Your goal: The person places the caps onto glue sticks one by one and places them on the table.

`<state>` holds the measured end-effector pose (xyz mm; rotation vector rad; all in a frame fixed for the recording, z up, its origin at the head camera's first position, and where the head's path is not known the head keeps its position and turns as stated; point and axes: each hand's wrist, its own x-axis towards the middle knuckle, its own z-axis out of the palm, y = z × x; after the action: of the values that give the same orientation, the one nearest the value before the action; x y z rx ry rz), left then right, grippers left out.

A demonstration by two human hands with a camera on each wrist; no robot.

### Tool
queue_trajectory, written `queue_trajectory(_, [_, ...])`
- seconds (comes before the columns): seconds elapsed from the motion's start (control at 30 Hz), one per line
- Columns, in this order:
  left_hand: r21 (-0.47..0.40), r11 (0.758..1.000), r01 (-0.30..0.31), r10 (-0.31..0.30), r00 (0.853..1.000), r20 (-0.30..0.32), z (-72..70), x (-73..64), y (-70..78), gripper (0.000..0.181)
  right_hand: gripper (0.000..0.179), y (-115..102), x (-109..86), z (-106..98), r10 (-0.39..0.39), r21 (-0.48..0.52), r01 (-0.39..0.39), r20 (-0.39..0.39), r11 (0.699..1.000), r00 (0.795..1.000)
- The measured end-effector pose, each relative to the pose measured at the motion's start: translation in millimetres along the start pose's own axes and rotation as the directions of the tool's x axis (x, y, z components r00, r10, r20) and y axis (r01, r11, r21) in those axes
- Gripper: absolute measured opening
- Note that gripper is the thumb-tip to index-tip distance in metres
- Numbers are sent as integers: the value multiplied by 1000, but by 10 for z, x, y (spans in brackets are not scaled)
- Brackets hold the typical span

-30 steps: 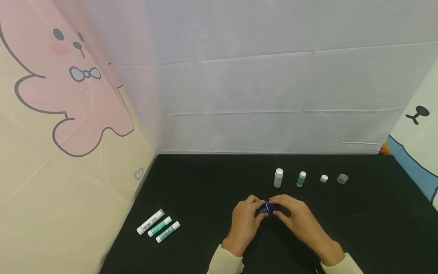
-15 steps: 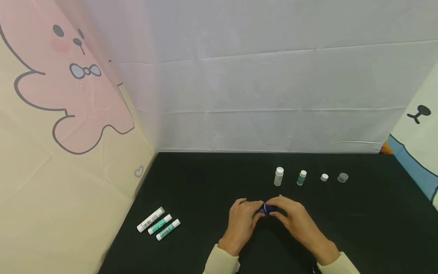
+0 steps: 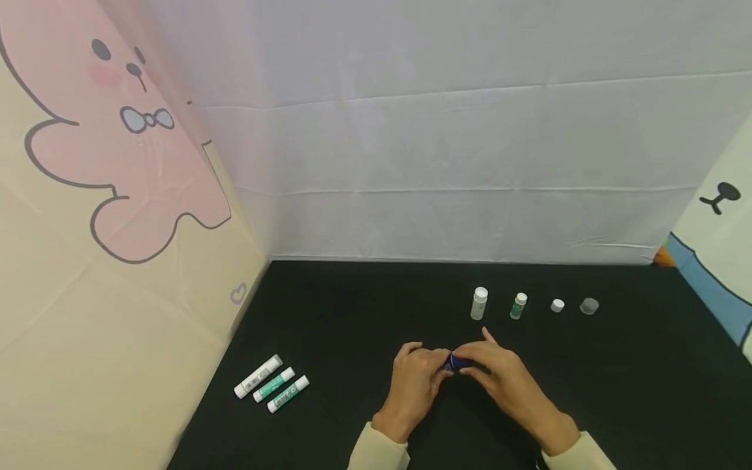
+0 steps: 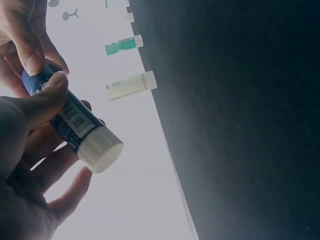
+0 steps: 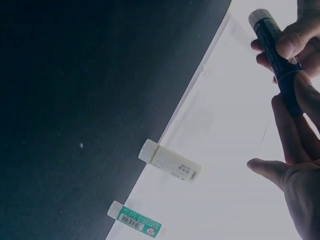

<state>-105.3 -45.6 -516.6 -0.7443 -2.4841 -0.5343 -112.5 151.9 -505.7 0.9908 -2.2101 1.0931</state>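
A dark blue glue stick [image 3: 461,363] with a white base is held level between both hands above the black table. My left hand [image 3: 410,382] grips its labelled barrel; the left wrist view shows the thumb across the label and the white base [image 4: 101,149] sticking out past the fingers. Thumb and fingers of my right hand [image 3: 506,380] pinch the blue cap end [image 5: 289,92]. A thin light line rings the stick between the two hands. In the head view one finger of the right hand stands up away from the stick.
Behind the hands stand a white glue stick [image 3: 478,304] and a smaller green one [image 3: 518,306]. Right of them are a small white cap-like piece [image 3: 557,305] and a translucent cap [image 3: 589,306]. Lying at left are a white stick [image 3: 258,376] and two green ones [image 3: 273,384].
Both hands and the glue stick have shifted slightly left. A finger of the right hand has lifted, and that hand's hold on the cap end has turned a little. The other sticks stay put.
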Motion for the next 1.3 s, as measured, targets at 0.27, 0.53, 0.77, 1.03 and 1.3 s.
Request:
queue_trajectory(0.27, [-83, 994, -67, 64, 997, -33, -3, -1, 31, 22, 52, -43, -26, 9, -24, 12, 24, -47, 1000, 999])
queue_trajectory(0.53, [-18, 992, -123, 122, 990, -68, -1, 5, 77, 24, 52, -75, -45, 25, 8, 19, -6, -89, 1000, 996])
queue_trajectory(0.77, [71, 984, -165, 172, 979, -107, 9, 13, 119, 29, 52, -93, -40, 13, 37, 29, -34, -110, 999, 993])
queue_trajectory(1.03, [43, 989, -141, 144, 986, -88, -6, 13, 128, 29, 49, -106, -3, 3, 70, 22, -68, -73, 997, 995])
queue_trajectory(1.3, [25, 998, -61, 62, 998, -8, -64, 28, 125, 22, 50, -107, 43, -7, 80, -48, -81, -19, 996, 997])
